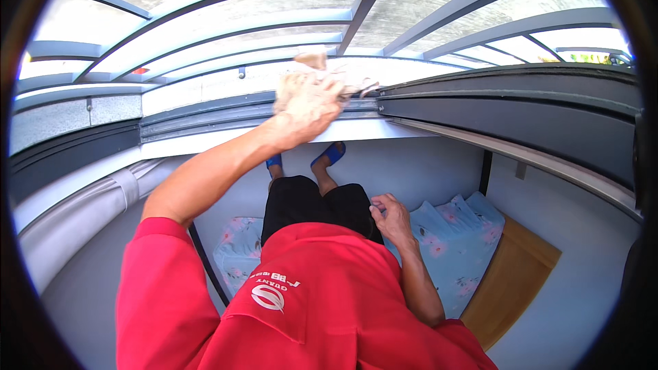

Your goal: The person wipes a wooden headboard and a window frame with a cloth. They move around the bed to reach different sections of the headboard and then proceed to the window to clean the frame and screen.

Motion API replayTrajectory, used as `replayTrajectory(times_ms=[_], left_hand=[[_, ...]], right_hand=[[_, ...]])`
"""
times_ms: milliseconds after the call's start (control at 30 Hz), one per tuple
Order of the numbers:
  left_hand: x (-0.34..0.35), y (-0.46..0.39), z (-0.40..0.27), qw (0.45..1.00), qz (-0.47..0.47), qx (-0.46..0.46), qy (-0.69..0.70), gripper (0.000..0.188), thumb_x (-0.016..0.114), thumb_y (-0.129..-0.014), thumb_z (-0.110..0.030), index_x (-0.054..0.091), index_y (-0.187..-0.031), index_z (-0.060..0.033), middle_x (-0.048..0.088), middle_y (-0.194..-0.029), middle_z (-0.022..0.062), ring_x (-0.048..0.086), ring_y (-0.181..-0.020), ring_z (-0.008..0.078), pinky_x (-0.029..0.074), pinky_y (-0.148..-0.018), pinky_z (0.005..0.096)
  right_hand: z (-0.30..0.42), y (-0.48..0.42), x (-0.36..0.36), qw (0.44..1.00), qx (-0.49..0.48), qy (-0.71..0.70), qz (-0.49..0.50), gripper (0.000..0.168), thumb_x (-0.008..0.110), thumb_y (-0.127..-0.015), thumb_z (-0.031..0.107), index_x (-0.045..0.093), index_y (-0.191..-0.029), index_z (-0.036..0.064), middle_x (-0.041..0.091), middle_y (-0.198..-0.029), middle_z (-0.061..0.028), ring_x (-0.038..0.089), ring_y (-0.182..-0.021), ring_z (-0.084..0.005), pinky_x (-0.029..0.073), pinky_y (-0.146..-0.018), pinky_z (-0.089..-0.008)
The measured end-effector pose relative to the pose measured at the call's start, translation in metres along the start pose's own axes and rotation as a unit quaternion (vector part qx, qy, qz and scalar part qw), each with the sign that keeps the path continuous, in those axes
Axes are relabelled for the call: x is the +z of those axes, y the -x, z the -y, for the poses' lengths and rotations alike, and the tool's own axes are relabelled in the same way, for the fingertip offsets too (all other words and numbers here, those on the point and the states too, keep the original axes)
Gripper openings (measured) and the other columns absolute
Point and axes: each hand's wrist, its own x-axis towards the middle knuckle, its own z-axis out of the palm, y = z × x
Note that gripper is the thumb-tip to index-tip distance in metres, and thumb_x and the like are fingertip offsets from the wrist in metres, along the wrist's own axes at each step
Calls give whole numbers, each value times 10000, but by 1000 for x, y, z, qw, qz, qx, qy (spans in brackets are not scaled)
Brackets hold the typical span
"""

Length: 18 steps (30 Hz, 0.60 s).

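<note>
My left hand [308, 105] reaches forward over the window sill, blurred, with its fingers on a crumpled pale cloth [354, 79]. The cloth lies at the dark metal window track [205, 115], beside the end of the sliding sash frame [493, 97]. Part of the cloth sticks out past the fingertips; the palm side of the hand is hidden. My right hand [393, 218] hangs low beside the right leg of the black shorts [313, 205], with loosely bent fingers and nothing visible in it. It is above a light blue flowered fabric [444, 236].
Grey metal bars [354, 15] stand outside the window. A tied pale curtain [87, 226] hangs at left. At right, a brown board or mat [519, 272] lies beside the flowered fabric. The white sill edge [360, 131] is above my feet, which wear blue slippers [334, 153].
</note>
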Motion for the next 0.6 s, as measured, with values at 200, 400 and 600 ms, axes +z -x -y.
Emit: replayTrajectory(times_ms=[200, 400, 600], left_hand=[[4, 17, 40, 988, -58, 81, 116, 591, 669, -896, -79, 638, -1473, -204, 637, -1322, 135, 591, -1186, 342, 493, -984, 514], [-7, -17, -27, 986, -30, 103, 124, 564, 718, -837, -142, 665, -1397, -197, 686, -1229, 117, 616, -1227, 341, 514, -939, 525], [24, -1, 17, 952, -119, 178, 220, 580, 788, -802, -204, 663, -1360, -108, 634, -1294, 174, 599, -1251, 374, 530, -964, 523]], right_hand=[[-14, 6, 3, 1000, 8, -6, -25, 234, 722, -952, 140, 737, -1143, 5, 747, -1078, -151, 755, -956, -320, 582, -886, -451], [-7, 7, 9, 998, 27, -21, -49, 223, 723, -945, 121, 737, -1131, 0, 749, -1067, -150, 754, -949, -320, 580, -884, -453], [1, 24, 39, 992, 45, -33, -116, 231, 739, -933, 120, 747, -1131, 3, 757, -1034, -148, 761, -926, -306, 590, -817, -424]])
